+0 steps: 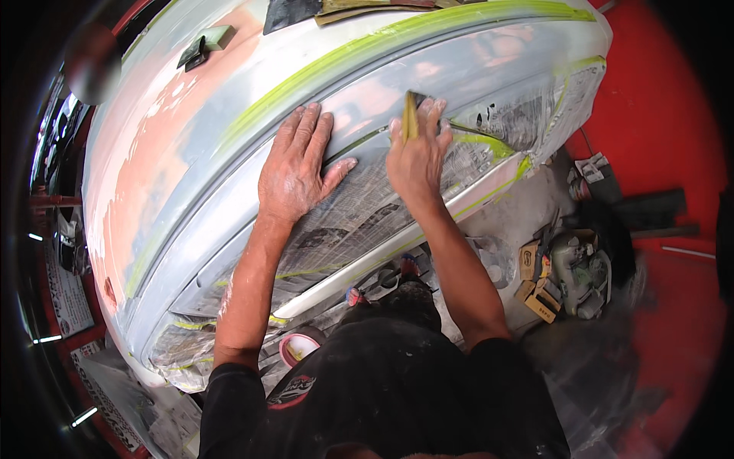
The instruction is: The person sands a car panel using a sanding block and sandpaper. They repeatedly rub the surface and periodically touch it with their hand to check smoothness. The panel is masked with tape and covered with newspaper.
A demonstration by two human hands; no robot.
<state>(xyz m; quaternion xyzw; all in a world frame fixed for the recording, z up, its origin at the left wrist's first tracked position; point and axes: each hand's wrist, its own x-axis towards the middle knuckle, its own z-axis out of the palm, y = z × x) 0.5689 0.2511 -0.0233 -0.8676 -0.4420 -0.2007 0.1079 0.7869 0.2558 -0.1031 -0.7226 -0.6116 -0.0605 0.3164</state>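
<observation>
A curved vehicle body panel (pixel 375 80), patched in grey primer and pinkish filler, stretches across the view in front of me. My left hand (pixel 300 164) lies on its grey edge with fingers stretched out, holding nothing. To the right, my right hand (pixel 419 157) grips a folded piece of sandpaper (pixel 410 118) against the panel, its yellowish backing showing between thumb and fingers. White dust coats both hands. Below them, newspaper masking (pixel 344 218) covers a lower section, and yellow-green masking tape (pixel 329 63) follows the curve above.
A green sanding block (pixel 219 37) with a dark folded piece beside it rests on the upper left surface. More sandpaper sheets (pixel 367 11) lie at the top. On the floor stand a pink-rimmed bucket (pixel 287 353), cardboard boxes (pixel 538 298) and a greyish container (pixel 579 271).
</observation>
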